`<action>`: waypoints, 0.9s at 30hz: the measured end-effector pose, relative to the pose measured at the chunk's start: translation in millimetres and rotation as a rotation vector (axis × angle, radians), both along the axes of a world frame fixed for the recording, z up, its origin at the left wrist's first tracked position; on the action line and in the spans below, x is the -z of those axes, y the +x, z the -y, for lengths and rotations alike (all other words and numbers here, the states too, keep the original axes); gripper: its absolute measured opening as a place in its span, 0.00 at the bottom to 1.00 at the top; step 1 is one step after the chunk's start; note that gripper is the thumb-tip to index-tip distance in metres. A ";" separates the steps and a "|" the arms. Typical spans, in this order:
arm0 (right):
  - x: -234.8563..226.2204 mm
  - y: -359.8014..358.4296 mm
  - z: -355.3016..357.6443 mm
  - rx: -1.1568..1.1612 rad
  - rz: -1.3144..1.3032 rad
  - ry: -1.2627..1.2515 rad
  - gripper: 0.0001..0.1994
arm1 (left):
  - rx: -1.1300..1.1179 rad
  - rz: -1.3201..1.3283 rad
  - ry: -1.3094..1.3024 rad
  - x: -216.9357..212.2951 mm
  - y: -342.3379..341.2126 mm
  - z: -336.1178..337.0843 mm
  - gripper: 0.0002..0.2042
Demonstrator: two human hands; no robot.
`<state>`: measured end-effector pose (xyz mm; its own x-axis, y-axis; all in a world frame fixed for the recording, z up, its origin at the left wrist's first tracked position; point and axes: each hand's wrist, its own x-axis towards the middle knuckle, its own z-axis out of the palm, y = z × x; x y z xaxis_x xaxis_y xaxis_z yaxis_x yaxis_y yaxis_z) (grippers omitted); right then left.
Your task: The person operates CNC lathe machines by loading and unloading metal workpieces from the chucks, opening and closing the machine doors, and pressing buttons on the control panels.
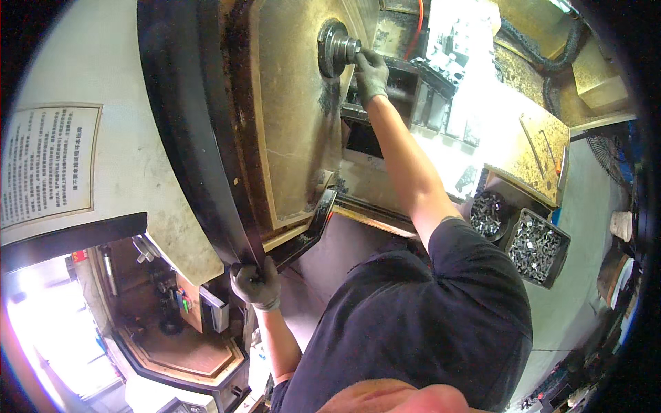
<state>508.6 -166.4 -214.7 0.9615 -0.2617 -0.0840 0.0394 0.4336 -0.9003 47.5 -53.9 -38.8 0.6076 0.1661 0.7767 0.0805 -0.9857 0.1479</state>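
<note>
My right hand point(372, 72), in a grey work glove, reaches into the machine. Its fingertips are pinched together at the front end of a round steel spindle chuck point(337, 48). Whatever small piece lies between those fingers is too hidden to name. Lower down on the left, my left hand point(255, 285), gloved too, is closed around the lower end of a long black machine frame edge point(200, 144). The fingers partly cover that edge.
A brightly lit tooling area point(458, 76) lies right of the chuck. An oily yellowish ledge point(533, 148) carries thin rods. Beside me are a round container of metal parts point(487, 212) and a rectangular bin point(563, 256) full of small metal parts. A printed notice point(48, 165) hangs at left.
</note>
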 end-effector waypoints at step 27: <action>-193.7 -354.6 71.7 -0.494 0.741 -0.499 0.21 | 0.619 -0.168 -0.554 -40.4 -2.0 23.8 0.32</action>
